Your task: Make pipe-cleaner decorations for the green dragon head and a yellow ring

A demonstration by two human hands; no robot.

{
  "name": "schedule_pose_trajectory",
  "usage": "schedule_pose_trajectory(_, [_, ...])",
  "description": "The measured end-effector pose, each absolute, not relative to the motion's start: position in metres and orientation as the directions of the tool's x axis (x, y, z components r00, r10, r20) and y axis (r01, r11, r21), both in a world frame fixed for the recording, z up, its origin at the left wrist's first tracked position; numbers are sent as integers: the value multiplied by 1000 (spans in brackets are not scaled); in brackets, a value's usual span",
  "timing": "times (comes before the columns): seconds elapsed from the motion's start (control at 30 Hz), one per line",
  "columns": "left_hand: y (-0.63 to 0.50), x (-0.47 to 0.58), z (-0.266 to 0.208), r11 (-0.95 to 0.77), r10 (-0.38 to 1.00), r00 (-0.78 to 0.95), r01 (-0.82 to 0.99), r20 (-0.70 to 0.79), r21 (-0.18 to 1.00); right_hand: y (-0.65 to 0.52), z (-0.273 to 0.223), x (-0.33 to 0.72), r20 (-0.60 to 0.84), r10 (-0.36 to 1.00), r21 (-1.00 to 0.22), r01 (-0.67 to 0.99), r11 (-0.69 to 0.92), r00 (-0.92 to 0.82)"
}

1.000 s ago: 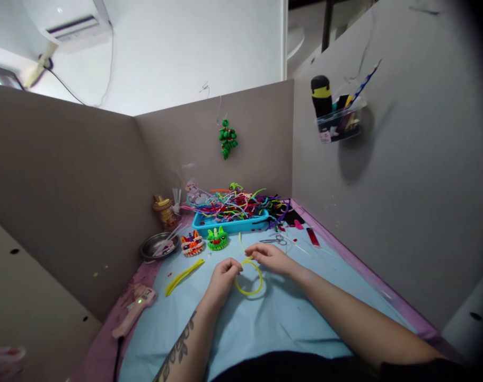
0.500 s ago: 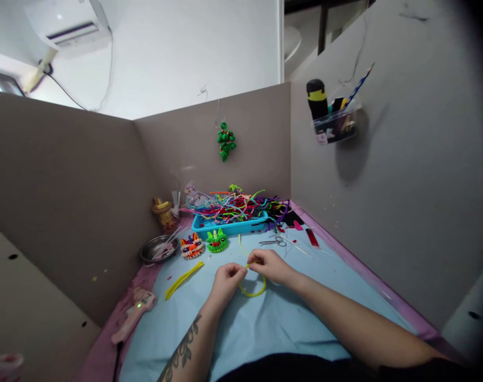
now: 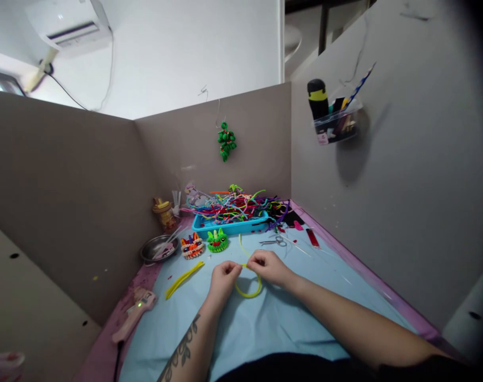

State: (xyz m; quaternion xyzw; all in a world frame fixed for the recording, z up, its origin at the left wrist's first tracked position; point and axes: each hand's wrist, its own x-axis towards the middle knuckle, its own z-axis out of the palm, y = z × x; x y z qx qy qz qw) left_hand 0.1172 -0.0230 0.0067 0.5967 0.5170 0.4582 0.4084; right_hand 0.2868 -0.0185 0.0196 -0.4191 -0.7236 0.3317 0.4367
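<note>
A yellow pipe cleaner [image 3: 249,295] hangs in a loop between my two hands, above the blue cloth. My left hand [image 3: 224,278] pinches it on the left side of the loop's top. On the right side, my right hand [image 3: 270,266] grips it with thumb and forefinger, and a short stretch shows between the fingertips. One thin loose end rises beyond the hands toward the blue tray. Left of my left hand lies a small bundle of yellow pipe cleaners [image 3: 184,279]. Past it sit an orange fuzzy animal head [image 3: 192,246] and a green one [image 3: 217,241].
A blue tray [image 3: 229,229] heaped with coloured pipe cleaners stands at the back. Scissors [image 3: 273,242] lie to its front right. At left are a metal bowl [image 3: 159,249] and a pink glue gun [image 3: 135,314] with a lit green light. Grey partitions enclose the table.
My left hand has shifted slightly left, so the fingertips are farther apart and more pipe cleaner shows between them. The loop has moved a little left with it.
</note>
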Motion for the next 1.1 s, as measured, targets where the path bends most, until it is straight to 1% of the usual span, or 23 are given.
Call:
schedule_pose_trajectory(0.07, [-23, 117, 8, -143, 987, 98, 222, 124, 964, -15, 18, 288, 188, 941, -950, 192, 247, -282])
schedule_pose_trajectory(0.1, [-24, 117, 8, -149, 984, 128, 214, 123, 966, -13, 17, 289, 108, 945, -981, 119, 151, -310])
schedule_pose_trajectory(0.17, [-25, 118, 10, -160, 976, 178, 205, 124, 966, -11, 16, 291, -13, 923, -1000, -5, -16, -385])
schedule_pose_trajectory(0.2, [-26, 118, 11, -165, 973, 194, 205, 126, 965, -11, 16, 293, -56, 904, -996, -41, -82, -425])
schedule_pose_trajectory(0.3, [-28, 119, 12, -195, 964, 223, 223, 145, 955, -10, 15, 297, -153, 828, -974, -58, -218, -539])
schedule_pose_trajectory(0.4, [-29, 119, 13, -231, 960, 221, 263, 175, 937, -10, 13, 299, -194, 778, -965, -26, -261, -597])
schedule_pose_trajectory(0.5, [-30, 120, 13, -254, 957, 212, 295, 196, 921, -9, 12, 297, -182, 787, -980, 40, -196, -589])
schedule_pose_trajectory(0.57, [-30, 120, 14, -244, 959, 214, 279, 188, 929, -9, 13, 295, -138, 811, -990, 106, -94, -569])
schedule_pose_trajectory(0.63, [-31, 120, 14, -198, 967, 203, 220, 154, 955, -9, 14, 294, -62, 841, -982, 186, 46, -538])
schedule_pose_trajectory(0.7, [-31, 121, 14, -113, 979, 186, 134, 87, 984, -10, 15, 293, 46, 864, -940, 270, 206, -501])
schedule_pose_trajectory(0.77, [-31, 122, 13, -8, 982, 187, 62, -4, 998, -12, 16, 293, 164, 867, -866, 351, 355, -470])
schedule_pose_trajectory(0.83, [-31, 123, 12, 71, 977, 199, 24, -74, 997, -15, 16, 292, 241, 859, -797, 413, 441, -453])
schedule_pose_trajectory(0.9, [-31, 123, 12, 104, 974, 202, 6, -103, 995, -17, 14, 290, 270, 863, -758, 457, 464, -428])
schedule_pose_trajectory(0.97, [-31, 123, 11, 113, 973, 202, -8, -110, 994, -17, 11, 287, 270, 875, -752, 480, 453, -402])
schedule_pose_trajectory(1.1, [-31, 123, 11, 133, 969, 216, -38, -122, 990, -13, 4, 283, 199, 905, -820, 442, 365, -377])
